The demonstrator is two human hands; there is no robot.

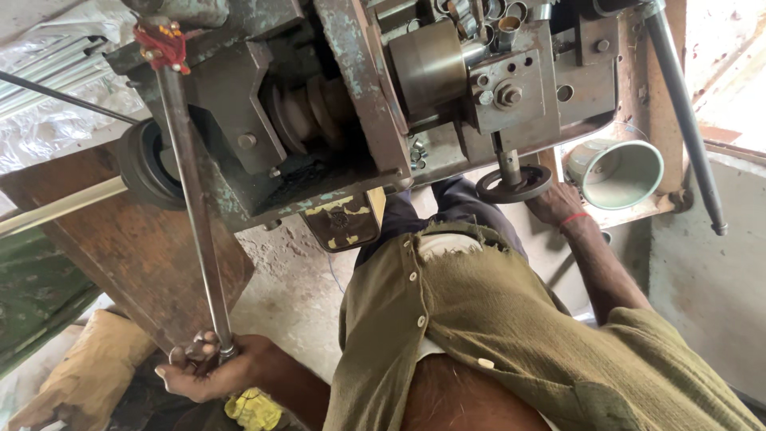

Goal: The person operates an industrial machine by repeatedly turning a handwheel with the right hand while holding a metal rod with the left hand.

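Head view: the left hand (209,369) is wrapped shut around the lower end of a long steel lever (194,203), which runs up to the machine (351,88). The right hand (556,203) is closed on the small black handwheel (513,184), just beside a metal cup (616,172).

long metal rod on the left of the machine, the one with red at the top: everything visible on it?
The long metal rod is a slim, round, grey-brown steel bar, dull and slightly rusty. It runs nearly upright in the picture, leaning a little, from the machine down to the left hand. Its upper end carries a red wrapping where it meets the machine body. The left hand closes around its lower end. It crosses in front of a black round wheel.
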